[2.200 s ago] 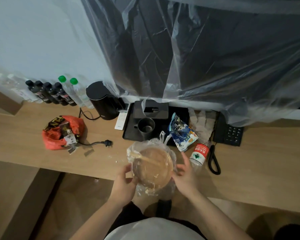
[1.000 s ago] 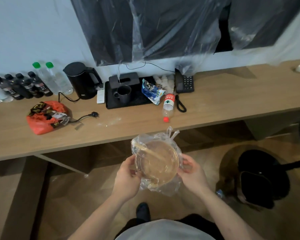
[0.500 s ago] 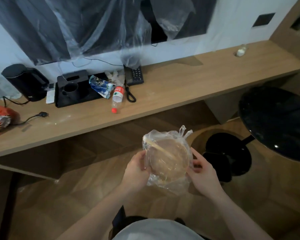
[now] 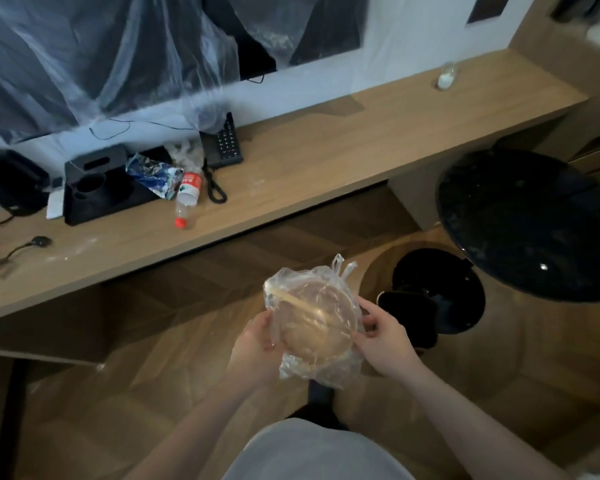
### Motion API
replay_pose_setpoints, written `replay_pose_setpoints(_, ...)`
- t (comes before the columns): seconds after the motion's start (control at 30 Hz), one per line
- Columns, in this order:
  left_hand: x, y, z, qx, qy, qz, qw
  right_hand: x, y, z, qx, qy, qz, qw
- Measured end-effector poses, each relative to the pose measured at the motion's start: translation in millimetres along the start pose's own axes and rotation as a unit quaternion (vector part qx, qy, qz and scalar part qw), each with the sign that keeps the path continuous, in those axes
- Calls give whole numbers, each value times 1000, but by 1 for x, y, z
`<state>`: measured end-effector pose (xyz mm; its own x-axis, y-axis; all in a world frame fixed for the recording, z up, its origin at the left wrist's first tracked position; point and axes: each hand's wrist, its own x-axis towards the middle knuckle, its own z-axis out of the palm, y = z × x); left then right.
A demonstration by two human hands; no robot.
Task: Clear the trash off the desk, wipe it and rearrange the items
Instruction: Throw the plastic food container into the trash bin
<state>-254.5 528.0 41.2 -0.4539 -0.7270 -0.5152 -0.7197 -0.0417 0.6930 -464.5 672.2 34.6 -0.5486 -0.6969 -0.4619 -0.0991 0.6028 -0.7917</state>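
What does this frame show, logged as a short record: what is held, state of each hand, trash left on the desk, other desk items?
held item: bagged bowl, a round container wrapped in a clear plastic bag, carried above the floor, away from the desk
left hand: grips the bowl's left side
right hand: fingers curled on the bowl's right edge
trash left on desk: plastic bottle lying on its side, red cap toward the front edge; crumpled snack wrapper
other desk items: black tray, telephone
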Motion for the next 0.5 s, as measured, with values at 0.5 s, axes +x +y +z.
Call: replay_pose_setpoints(0.5, 79, 71, 63, 35, -51, 31, 998, 53, 17, -95, 42, 39, 45, 997)
